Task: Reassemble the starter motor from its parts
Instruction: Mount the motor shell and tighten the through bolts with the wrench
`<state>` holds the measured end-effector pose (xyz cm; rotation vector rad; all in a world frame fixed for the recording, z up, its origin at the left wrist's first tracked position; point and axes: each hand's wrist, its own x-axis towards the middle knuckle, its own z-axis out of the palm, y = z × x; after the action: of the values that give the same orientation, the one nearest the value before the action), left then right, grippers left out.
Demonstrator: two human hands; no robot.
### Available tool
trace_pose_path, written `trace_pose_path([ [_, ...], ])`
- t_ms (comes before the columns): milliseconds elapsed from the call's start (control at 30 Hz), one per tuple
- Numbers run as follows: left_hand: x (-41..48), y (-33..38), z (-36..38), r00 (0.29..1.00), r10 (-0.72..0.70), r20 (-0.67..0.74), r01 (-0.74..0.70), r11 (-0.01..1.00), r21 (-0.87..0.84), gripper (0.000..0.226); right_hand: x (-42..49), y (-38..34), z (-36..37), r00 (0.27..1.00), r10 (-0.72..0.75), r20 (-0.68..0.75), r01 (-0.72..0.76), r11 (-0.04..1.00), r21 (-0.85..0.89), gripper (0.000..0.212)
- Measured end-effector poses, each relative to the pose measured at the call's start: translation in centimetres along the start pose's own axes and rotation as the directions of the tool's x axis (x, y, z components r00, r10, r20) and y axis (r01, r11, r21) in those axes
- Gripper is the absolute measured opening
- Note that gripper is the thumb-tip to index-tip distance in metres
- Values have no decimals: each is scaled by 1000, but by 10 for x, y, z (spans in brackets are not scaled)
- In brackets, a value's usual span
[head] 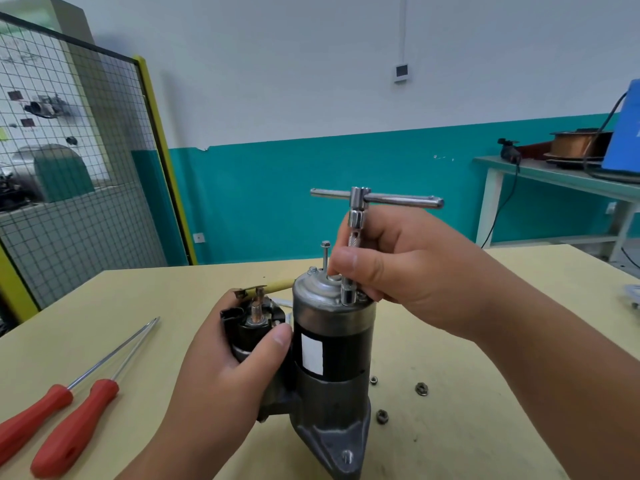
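The starter motor [330, 344] stands upright on the table, its silver end cap on top and its grey nose housing at the bottom. My left hand [228, 362] grips the black solenoid [251, 322] on the motor's left side. My right hand [398, 268] holds the shaft of a chrome T-handle socket wrench [360, 202], whose socket sits on a bolt at the end cap's right edge. A second long bolt [325, 254] sticks up out of the cap's far side, partly raised.
Two red-handled screwdrivers [69, 414] lie at the left on the yellow table [485, 393]. Three loose nuts [421, 388] lie right of the motor. A wire-mesh panel stands at the far left, and a green bench with a wire spool at the back right.
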<state>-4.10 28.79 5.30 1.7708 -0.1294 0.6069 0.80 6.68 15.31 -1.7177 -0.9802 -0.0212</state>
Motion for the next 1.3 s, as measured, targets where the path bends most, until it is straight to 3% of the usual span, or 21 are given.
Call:
trace_pose_path([
  [167, -1, 1, 0, 1000, -7, 0, 7, 1000, -2, 37, 0, 1, 3, 999, -26, -42, 23, 997, -72, 37],
  [300, -2, 4, 2, 1000, -10, -7, 10, 1000, 16, 40, 4, 1, 13, 984, -63, -165, 33, 983, -178, 38],
  [500, -2, 6, 3, 999, -43, -29, 43, 999, 6, 40, 5, 10, 28, 922, -76, -379, -1, 980, -200, 24],
  [600, -1, 6, 3, 998, -50, -33, 50, 999, 10, 39, 6, 13, 33, 899, -109, -423, 9, 973, -232, 37],
  [700, -2, 6, 3, 999, -45, -30, 45, 999, 11, 39, 4, 14, 29, 914, -127, -386, 33, 970, -240, 71],
  [867, -4, 9, 3, 1000, -19, -5, 19, 999, 31, 39, 4, 8, 14, 925, -151, -349, 102, 983, -155, 29],
  [1100, -8, 16, 3, 997, 30, 66, -36, 995, 98, 41, -2, 4, 5, 924, -233, -302, 130, 937, -323, 27],
  [1300, -8, 18, 4, 998, 28, 49, -33, 995, 93, 40, -4, 4, 0, 844, -455, -284, 273, 820, -503, 25],
])
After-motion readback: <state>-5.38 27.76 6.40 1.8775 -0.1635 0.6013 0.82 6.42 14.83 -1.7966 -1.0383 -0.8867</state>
